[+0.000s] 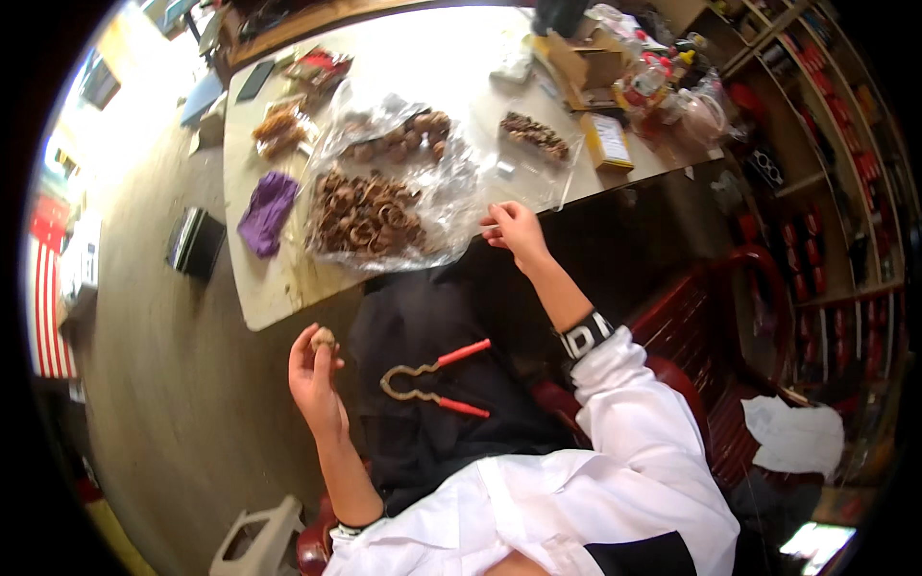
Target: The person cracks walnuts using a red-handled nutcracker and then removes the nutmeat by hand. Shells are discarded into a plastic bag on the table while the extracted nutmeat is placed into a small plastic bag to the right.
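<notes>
My left hand is raised to the left of my lap, its fingertips closed round a small light-brown walnut. My right hand hovers by the table's near edge, between the plastic bag and the clear tray; its fingers are loosely curled and apart, with nothing visible in them. On the dark cloth over my lap lies a nutcracker with spread red handles. A clear plastic bag on the table holds a heap of broken shells and, behind them, round nuts. Dark kernel pieces lie on the clear tray.
Left on the white table are a purple cloth, bagged food and a phone. A yellow box and bottles crowd the right end. A black bin stands left; a red slatted bench is at right.
</notes>
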`<state>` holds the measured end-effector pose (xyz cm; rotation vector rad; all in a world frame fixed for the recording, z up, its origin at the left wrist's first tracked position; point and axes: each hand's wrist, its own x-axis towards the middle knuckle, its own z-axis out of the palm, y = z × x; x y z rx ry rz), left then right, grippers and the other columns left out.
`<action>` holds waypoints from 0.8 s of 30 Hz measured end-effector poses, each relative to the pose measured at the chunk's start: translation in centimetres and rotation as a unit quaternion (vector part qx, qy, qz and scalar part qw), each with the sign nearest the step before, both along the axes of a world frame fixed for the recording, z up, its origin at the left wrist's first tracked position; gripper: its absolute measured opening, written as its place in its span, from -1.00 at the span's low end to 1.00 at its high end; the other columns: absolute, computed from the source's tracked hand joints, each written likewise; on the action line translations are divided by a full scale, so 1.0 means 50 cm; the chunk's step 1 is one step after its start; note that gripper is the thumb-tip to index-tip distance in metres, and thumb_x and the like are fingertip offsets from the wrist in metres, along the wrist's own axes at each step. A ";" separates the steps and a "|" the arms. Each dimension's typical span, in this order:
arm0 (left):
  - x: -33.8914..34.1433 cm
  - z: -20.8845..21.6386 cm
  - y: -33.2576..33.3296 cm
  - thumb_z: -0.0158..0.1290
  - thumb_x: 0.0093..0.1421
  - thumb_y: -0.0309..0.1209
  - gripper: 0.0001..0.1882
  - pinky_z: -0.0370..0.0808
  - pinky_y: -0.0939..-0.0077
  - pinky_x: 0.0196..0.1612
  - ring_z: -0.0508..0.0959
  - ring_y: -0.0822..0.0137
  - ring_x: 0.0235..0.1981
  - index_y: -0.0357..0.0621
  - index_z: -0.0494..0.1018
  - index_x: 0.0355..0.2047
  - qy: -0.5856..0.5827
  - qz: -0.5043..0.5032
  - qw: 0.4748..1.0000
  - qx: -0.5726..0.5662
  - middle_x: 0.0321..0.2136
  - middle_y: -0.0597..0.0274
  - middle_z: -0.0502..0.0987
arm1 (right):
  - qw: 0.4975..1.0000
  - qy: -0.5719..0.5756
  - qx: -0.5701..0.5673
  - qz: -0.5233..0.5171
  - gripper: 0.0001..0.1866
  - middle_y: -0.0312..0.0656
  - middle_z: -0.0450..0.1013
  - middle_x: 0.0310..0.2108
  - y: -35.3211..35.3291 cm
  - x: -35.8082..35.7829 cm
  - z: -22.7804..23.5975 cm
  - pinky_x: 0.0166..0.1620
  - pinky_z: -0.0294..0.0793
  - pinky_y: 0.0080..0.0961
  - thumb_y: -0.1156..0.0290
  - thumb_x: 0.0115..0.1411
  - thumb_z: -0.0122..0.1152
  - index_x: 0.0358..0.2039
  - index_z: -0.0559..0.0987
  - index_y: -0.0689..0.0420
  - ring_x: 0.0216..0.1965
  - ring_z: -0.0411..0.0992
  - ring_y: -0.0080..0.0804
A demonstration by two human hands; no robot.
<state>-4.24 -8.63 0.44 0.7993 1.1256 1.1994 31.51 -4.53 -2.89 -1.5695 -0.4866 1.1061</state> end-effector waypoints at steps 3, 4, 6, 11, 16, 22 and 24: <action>-0.027 -0.006 -0.005 0.03 0.31 -0.43 -0.58 0.42 0.68 -0.27 0.48 0.48 -0.24 -0.27 0.31 0.15 -0.079 -0.026 0.996 -0.032 -0.07 0.20 0.49 | 0.971 -0.199 0.094 0.096 -0.80 -0.23 0.50 -0.35 -0.124 -0.096 0.026 -0.34 0.51 -0.64 0.38 0.24 0.21 -0.44 0.44 0.20 -0.38 0.48 -0.59; -0.032 -0.007 -0.006 0.03 0.30 -0.44 -0.56 0.42 0.68 -0.25 0.48 0.47 -0.22 -0.27 0.29 0.17 -0.124 -0.032 0.991 -0.048 -0.04 0.18 0.48 | 0.944 -0.272 0.149 0.116 -0.81 -0.16 0.50 -0.32 -0.171 -0.137 0.056 -0.26 0.49 -0.55 0.46 0.16 0.27 -0.51 0.44 0.20 -0.32 0.48 -0.47; -0.034 0.002 -0.010 0.04 0.28 -0.48 -0.53 0.44 0.69 -0.20 0.48 0.45 -0.18 -0.27 0.27 0.19 -0.198 -0.047 0.977 -0.060 0.01 0.14 0.45 | 0.870 -0.411 0.149 0.227 -0.79 -0.08 0.44 -0.15 -0.257 -0.191 0.107 -0.16 0.43 -0.36 0.47 -0.05 0.39 -0.55 0.47 0.16 -0.19 0.44 -0.18; -0.033 0.002 -0.024 0.05 0.20 -0.61 -0.46 0.46 0.68 -0.10 0.48 0.44 -0.14 -0.27 0.25 0.21 -0.234 -0.079 0.968 -0.048 0.10 0.07 0.39 | 0.769 -0.515 0.116 0.360 -0.59 0.02 0.25 0.15 -0.354 -0.262 0.108 0.26 0.15 -0.05 0.30 -0.22 0.53 -0.39 0.51 0.12 0.25 0.14 0.03; -0.029 0.020 -0.043 0.13 0.18 -0.55 -0.48 0.47 0.68 -0.14 0.52 0.44 -0.19 -0.31 0.31 0.16 -0.147 -0.087 0.985 -0.012 -0.13 0.19 0.49 | 0.721 -0.564 0.080 0.394 -0.53 0.10 0.15 0.21 -0.354 -0.298 0.094 0.32 0.05 -0.02 0.30 -0.20 0.50 -0.30 0.47 0.15 0.31 0.05 0.08; -0.037 0.033 -0.061 0.11 0.20 -0.54 -0.53 0.46 0.61 -0.08 0.52 0.39 -0.10 -0.31 0.33 0.13 -0.126 -0.085 0.988 -0.004 -0.10 0.15 0.48 | 0.705 -0.562 0.131 0.411 -0.78 -0.01 0.28 -0.12 -0.319 -0.302 0.101 0.17 0.28 -0.11 0.53 -0.13 0.30 -0.46 0.43 0.20 0.07 0.25 0.02; -0.040 0.047 -0.066 0.10 0.20 -0.54 -0.53 0.46 0.58 -0.04 0.52 0.37 -0.08 -0.32 0.32 0.13 -0.171 -0.090 0.981 -0.025 -0.08 0.13 0.47 | 0.753 -0.481 0.101 0.438 -0.81 -0.05 0.30 -0.17 -0.313 -0.295 0.117 0.07 0.33 -0.21 0.52 -0.11 0.29 -0.49 0.44 0.21 -0.01 0.27 -0.03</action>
